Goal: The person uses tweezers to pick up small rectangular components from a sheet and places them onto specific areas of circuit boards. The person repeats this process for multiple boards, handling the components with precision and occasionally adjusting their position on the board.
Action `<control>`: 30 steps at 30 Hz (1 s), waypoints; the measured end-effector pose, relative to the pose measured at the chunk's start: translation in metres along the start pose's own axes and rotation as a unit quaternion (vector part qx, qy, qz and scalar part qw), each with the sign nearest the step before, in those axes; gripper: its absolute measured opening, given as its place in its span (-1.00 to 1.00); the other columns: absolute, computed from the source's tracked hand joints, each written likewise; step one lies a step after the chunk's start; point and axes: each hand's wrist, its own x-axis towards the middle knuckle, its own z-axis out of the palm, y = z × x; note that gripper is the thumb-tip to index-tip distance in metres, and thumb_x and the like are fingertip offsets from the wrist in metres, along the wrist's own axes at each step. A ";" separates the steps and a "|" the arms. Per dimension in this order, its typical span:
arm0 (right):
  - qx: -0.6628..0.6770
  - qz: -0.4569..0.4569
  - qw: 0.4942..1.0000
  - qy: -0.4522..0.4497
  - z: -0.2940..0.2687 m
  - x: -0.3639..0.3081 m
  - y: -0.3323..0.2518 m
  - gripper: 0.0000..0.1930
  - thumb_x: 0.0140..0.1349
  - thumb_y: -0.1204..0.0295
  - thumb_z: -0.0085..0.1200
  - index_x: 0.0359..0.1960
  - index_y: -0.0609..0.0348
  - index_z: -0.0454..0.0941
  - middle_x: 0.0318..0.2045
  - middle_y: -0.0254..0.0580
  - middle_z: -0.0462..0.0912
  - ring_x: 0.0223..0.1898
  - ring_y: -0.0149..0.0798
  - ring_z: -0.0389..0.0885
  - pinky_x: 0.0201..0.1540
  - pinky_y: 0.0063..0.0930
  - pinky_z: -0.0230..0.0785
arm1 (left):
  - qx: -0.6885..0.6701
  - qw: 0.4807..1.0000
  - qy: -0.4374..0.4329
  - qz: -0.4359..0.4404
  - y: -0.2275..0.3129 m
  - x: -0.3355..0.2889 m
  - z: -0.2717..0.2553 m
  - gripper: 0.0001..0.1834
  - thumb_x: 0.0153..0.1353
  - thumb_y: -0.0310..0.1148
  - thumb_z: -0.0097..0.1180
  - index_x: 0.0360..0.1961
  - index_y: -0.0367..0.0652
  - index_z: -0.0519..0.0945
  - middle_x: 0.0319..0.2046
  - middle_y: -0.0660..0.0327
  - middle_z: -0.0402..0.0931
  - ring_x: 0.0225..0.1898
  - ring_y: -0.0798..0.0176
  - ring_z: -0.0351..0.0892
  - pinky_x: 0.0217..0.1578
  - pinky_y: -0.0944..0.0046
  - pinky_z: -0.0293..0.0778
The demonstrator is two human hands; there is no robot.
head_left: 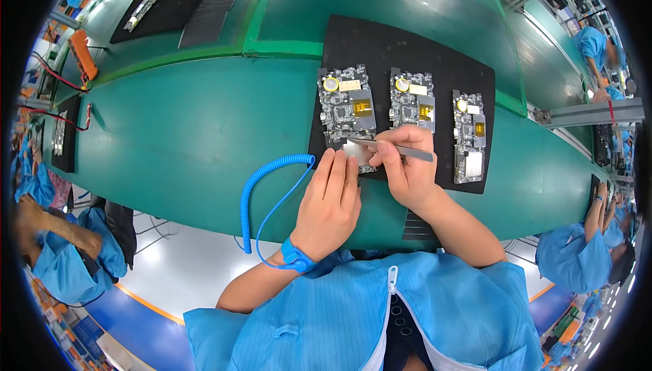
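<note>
A person in a blue jacket (272, 330) works with slender grey metal tweezers (414, 153) over a long, narrow black-and-silver circuit board (345, 109) on a green desk (170, 120). The right hand (413, 171) is closed in a pinch on the tweezers, thumb and fingers drawn together around them. Their long axis runs nearly crosswise, tip pointing left over the silver square plate (355, 151) at the board's near end, blunt end to the right and slightly nearer the person. The left hand (329, 201) lies palm down, fingers extended side by side, fingertips at the plate's near left edge; whether it grips the board cannot be told. The board's long axis runs away from the person, far end leaning slightly left. It rests on a black mat (421, 48), leftmost of three, beside a middle board (412, 99) and a right-hand board (468, 133). A blue wrist strap (296, 256) with a coiled blue cord (248, 201) circles the left wrist.
</note>
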 end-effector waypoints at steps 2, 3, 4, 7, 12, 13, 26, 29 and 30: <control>-0.005 -0.010 1.000 -0.011 0.001 -0.001 0.002 -0.81 0.25 0.48 0.06 -0.23 0.33 0.35 -0.47 -0.15 0.59 -0.52 -0.34 0.63 -0.52 -0.58 0.43 | -0.007 1.000 0.002 -0.001 0.001 -0.001 -0.001 -0.49 -0.05 -0.51 0.16 -0.01 -0.47 0.46 -0.01 -0.17 0.37 0.10 -0.15 0.34 0.09 0.05 0.36; -0.018 -0.024 0.999 -0.019 0.002 -0.001 0.002 -0.80 0.25 0.48 0.07 -0.22 0.33 0.34 -0.46 -0.14 0.59 -0.52 -0.33 0.63 -0.51 -0.57 0.44 | -0.003 1.000 0.005 0.003 0.000 0.002 -0.002 -0.50 -0.06 -0.51 0.17 -0.02 -0.47 0.47 -0.02 -0.17 0.38 0.09 -0.15 0.35 0.09 0.06 0.36; -0.031 -0.038 0.998 -0.027 0.002 0.000 0.003 -0.79 0.24 0.49 0.08 -0.22 0.34 0.33 -0.45 -0.13 0.59 -0.51 -0.33 0.64 -0.51 -0.57 0.45 | 0.001 1.000 0.008 0.009 -0.001 0.003 -0.003 -0.51 -0.06 -0.51 0.17 -0.04 -0.47 0.48 -0.03 -0.16 0.39 0.09 -0.15 0.36 0.08 0.06 0.37; -0.059 -0.055 0.995 -0.058 0.002 -0.001 0.009 -0.79 0.22 0.51 0.09 -0.21 0.34 0.33 -0.42 -0.14 0.59 -0.50 -0.30 0.65 -0.52 -0.57 0.46 | 0.001 1.000 0.016 0.008 -0.001 0.002 0.000 -0.53 -0.07 -0.52 0.17 -0.06 -0.47 0.50 -0.04 -0.14 0.41 0.07 -0.13 0.38 0.07 0.06 0.38; -0.071 -0.055 0.994 -0.064 0.000 0.001 -0.003 -0.81 0.22 0.58 0.04 -0.19 0.34 0.31 -0.43 -0.15 0.57 -0.55 -0.32 0.61 -0.55 -0.55 0.46 | 0.001 1.000 0.030 0.003 -0.002 0.002 0.000 -0.52 -0.08 -0.52 0.18 -0.05 -0.43 0.50 -0.04 -0.11 0.41 0.06 -0.13 0.39 0.05 0.06 0.39; -0.068 -0.045 0.994 -0.069 -0.002 0.000 -0.007 -0.81 0.23 0.59 0.03 -0.17 0.33 0.30 -0.43 -0.15 0.57 -0.56 -0.34 0.60 -0.55 -0.55 0.46 | 0.000 0.999 0.033 0.003 -0.003 0.002 0.001 -0.52 -0.09 -0.52 0.18 -0.05 -0.41 0.50 -0.05 -0.10 0.42 0.05 -0.12 0.39 0.05 0.06 0.39; -0.055 0.287 0.934 0.208 -0.214 -0.052 -0.033 -0.73 0.22 0.41 -0.20 -0.22 0.36 0.47 -0.51 -0.14 0.58 -0.70 -0.52 0.31 -0.66 -0.63 0.15 | -0.162 0.963 -0.025 -0.212 -0.053 0.043 -0.036 -0.59 0.14 -0.42 0.10 0.01 -0.37 0.42 -0.07 -0.12 0.41 -0.09 -0.07 0.48 -0.14 0.15 0.45; 0.027 0.467 0.868 0.168 -0.209 -0.046 -0.015 -0.68 0.12 0.48 -0.17 -0.13 0.33 0.52 -0.30 -0.22 0.63 -0.66 -0.53 0.30 -0.67 -0.60 0.10 | -0.199 0.950 -0.080 -0.226 -0.065 0.050 -0.034 -0.52 0.16 -0.42 0.10 0.09 -0.37 0.37 -0.11 -0.10 0.44 -0.15 -0.01 0.52 -0.15 0.20 0.46; 0.003 0.441 0.893 0.086 -0.211 -0.052 -0.008 -0.65 0.10 0.48 -0.12 -0.07 0.27 0.51 -0.22 -0.27 0.62 -0.65 -0.53 0.27 -0.67 -0.58 0.09 | -0.143 0.970 -0.085 -0.179 -0.071 0.048 -0.028 -0.50 0.16 -0.42 0.11 0.11 -0.38 0.34 -0.11 -0.07 0.45 -0.16 0.02 0.53 -0.16 0.22 0.48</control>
